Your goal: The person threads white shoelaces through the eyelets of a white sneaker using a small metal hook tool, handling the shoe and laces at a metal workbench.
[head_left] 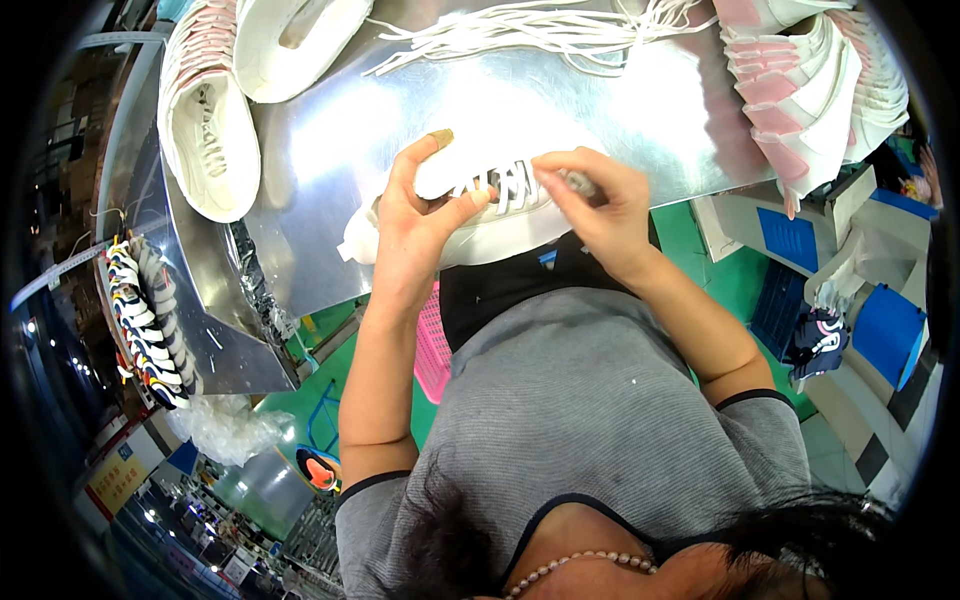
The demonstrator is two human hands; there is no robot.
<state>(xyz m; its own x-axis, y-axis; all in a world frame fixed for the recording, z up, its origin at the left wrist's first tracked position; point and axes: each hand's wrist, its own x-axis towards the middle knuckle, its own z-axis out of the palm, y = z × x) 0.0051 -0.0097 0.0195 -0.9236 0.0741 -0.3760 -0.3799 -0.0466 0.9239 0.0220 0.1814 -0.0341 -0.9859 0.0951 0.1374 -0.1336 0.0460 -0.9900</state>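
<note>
A white shoe upper (480, 241) lies on its side at the near edge of the metal table, part of a white lace (515, 188) crossing its eyelets. My left hand (415, 215) grips it at the left, the thumb pressed by the lacing and the forefinger raised over the white tongue, a yellowish cover on its tip. Right of the lacing, my right hand (612, 205) is closed, thumb and forefinger pinched together at the last eyelets. Something greyish shows inside its curled fingers, too hidden to name.
Loose white laces (500, 35) lie at the back of the metal table (310, 205). White-and-pink shoe uppers are stacked at the right (800, 95); a row of nested white uppers (210, 145) stands at the left. A pink basket (432, 345) sits below the table edge.
</note>
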